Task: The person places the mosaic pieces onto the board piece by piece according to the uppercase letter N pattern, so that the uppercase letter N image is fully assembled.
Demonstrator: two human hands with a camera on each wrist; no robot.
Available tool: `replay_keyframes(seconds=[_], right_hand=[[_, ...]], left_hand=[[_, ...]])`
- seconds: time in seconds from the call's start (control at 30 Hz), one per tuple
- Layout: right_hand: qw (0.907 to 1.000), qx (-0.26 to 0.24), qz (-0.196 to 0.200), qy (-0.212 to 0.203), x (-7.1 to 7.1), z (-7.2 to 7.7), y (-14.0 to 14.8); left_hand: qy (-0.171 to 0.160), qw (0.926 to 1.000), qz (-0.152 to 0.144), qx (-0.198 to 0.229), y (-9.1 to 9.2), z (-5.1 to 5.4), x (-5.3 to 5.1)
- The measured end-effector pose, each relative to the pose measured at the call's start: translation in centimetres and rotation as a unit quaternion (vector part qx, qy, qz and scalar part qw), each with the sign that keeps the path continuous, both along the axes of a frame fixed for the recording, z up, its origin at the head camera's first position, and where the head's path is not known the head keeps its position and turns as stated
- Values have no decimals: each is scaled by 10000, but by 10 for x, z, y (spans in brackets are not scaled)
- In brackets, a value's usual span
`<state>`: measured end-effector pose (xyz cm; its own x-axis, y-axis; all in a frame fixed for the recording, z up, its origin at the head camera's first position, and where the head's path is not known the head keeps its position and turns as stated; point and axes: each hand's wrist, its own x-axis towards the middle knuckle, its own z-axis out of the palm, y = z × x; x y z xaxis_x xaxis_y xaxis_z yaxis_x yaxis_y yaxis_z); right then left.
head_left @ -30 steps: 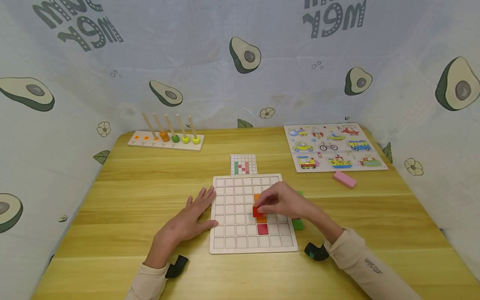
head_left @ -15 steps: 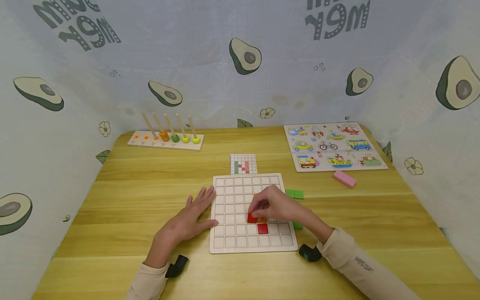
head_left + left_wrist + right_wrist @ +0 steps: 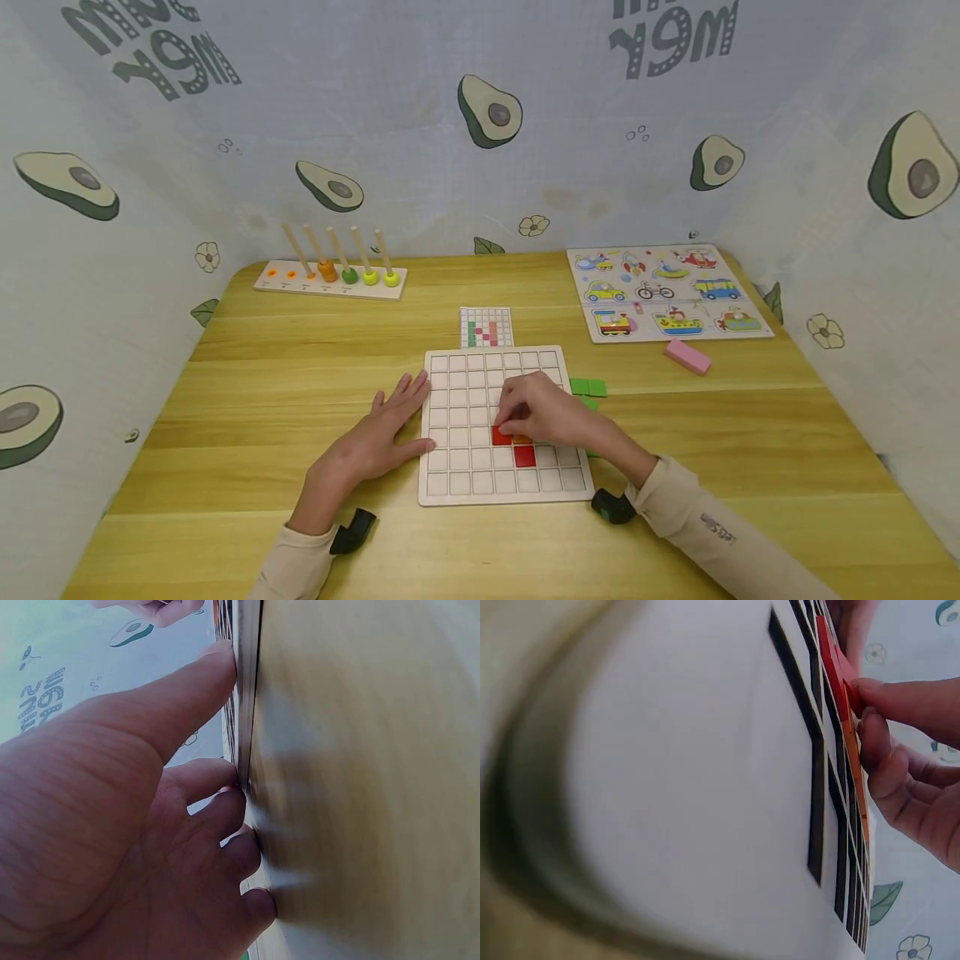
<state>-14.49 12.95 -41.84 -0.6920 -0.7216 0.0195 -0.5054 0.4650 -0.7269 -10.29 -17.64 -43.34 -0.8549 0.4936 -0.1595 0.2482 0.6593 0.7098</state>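
Table (image 3: 300, 354): spans the lower frame. Grid board (image 3: 459, 482): lies flat at lower center. Left hand (image 3: 375, 443): rests with fingers spread against the left edge of the board, grasping nothing. Right hand (image 3: 549, 408): pinches a red tile (image 3: 501, 437) between thumb and finger. Pattern card (image 3: 486, 327): lies just above the board, printed with green and red blocks. Progress, by judgement: partway. Left to place: green tiles (image 3: 588, 387), past the right edge of the board. Done: orange tile (image 3: 522, 438) and lower red tile (image 3: 525, 457), right of board center. Pinched red tile: stands just left of the orange tile; full seating impossible to tell.
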Motion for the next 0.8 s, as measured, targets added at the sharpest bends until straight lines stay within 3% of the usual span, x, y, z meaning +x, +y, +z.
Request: replay_keyframes(seconds=[0.53, 0.8], right_hand=[[9998, 5, -5, 212, 3, -3, -1], [9987, -409, -73, 288, -5, 11, 21]], left_hand=[[-11, 10000, -19, 15, 0, -1, 1], [22, 10000, -22, 44, 0, -1, 1]])
